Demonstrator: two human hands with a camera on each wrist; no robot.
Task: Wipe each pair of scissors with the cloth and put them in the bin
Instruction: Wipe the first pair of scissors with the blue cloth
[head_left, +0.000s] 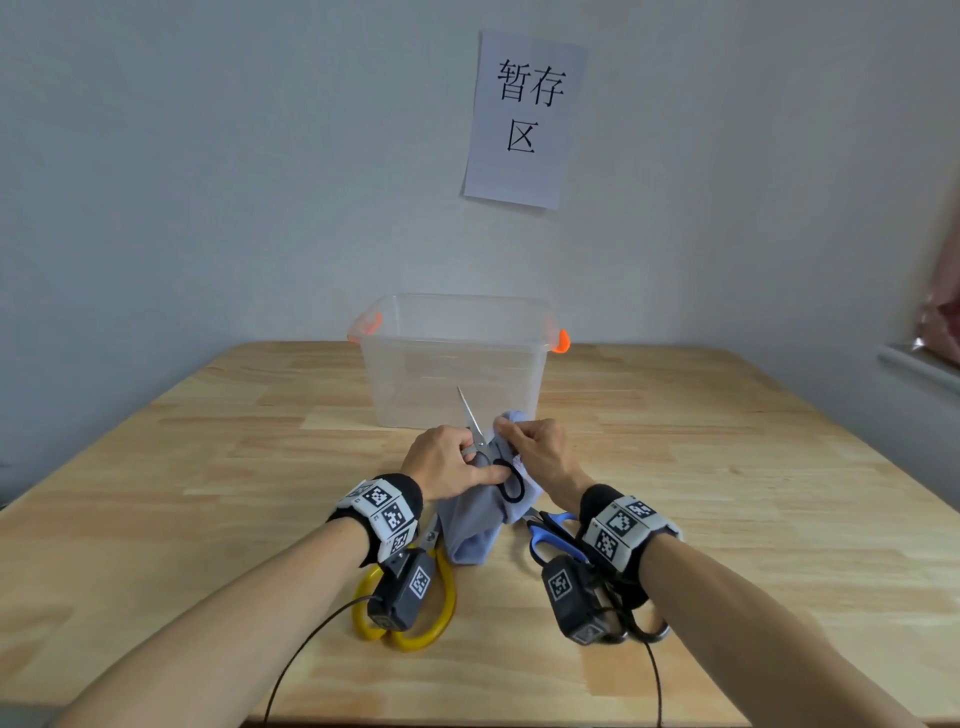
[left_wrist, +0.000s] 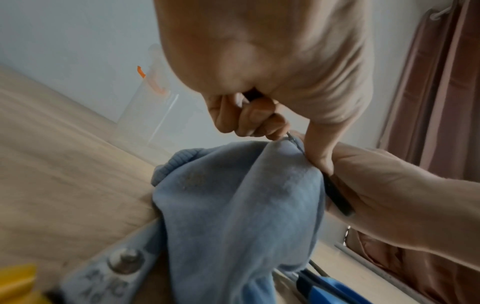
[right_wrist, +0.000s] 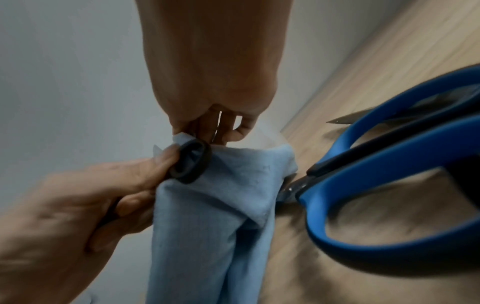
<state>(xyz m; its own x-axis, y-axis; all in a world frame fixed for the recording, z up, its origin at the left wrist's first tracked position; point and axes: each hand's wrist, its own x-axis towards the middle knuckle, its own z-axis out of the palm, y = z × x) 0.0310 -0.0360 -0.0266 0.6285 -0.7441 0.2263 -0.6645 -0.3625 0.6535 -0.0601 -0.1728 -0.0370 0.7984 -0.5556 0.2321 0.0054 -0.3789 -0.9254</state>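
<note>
Both hands are working a black-handled pair of scissors through the cloth, just in front of the bin.

The left hand (head_left: 447, 460) is gripping the black-handled scissors (head_left: 485, 457) near the pivot, thumb lying across a finger loop, blades pointing to 12 o'clock; the right hand (head_left: 535, 449) is pinching the cloth (head_left: 478, 525) against them. The scissors are probably light, stiff and sharp-tipped, so the handle end is looking like the safest place to hold; the pale blue cloth is hanging soft and limp to the table (head_left: 208, 467). The clear bin (head_left: 452, 364) with orange latches is standing at 12 o'clock; yellow scissors (head_left: 410, 631) are lying at 7 o'clock, blue scissors (head_left: 550, 535) at 5 o'clock.
</note>
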